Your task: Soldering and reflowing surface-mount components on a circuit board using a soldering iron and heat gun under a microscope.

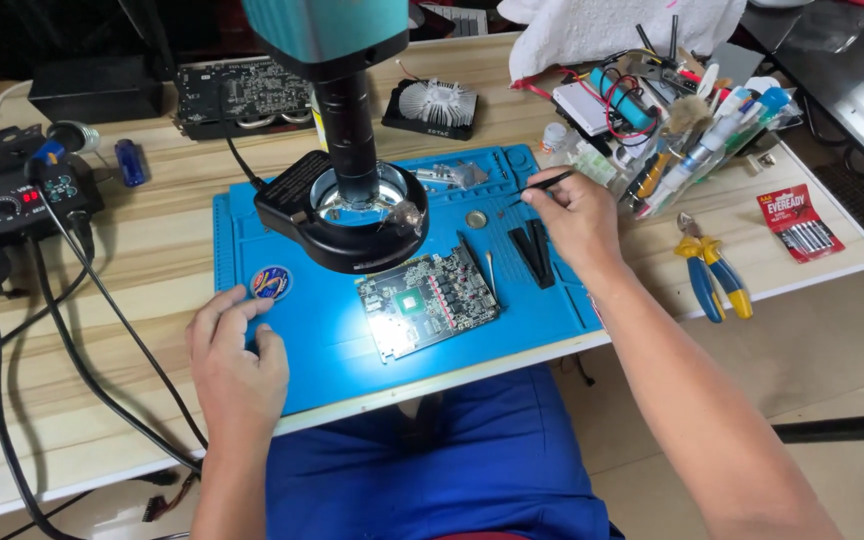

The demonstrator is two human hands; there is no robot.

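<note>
A green circuit board (428, 302) lies lit on a blue work mat (332, 350), under a microscope with a black ring light (344, 212). My right hand (572, 215) holds black tweezers (542, 184), tips pointing left over the mat's far right part near a small round coin-like disc (476, 219). My left hand (237, 355) rests on the mat's near left corner, fingers loosely spread, holding nothing, beside a round sticker (271, 283).
A soldering station (12, 195) with black cables sits at left. Blue-and-yellow pliers (714, 275) and a battery pack (795, 222) lie at right. A cluttered tool holder (672, 130), a finned heatsink (434, 105), a graphics card (242, 95) and a white cloth (612, 25) line the back.
</note>
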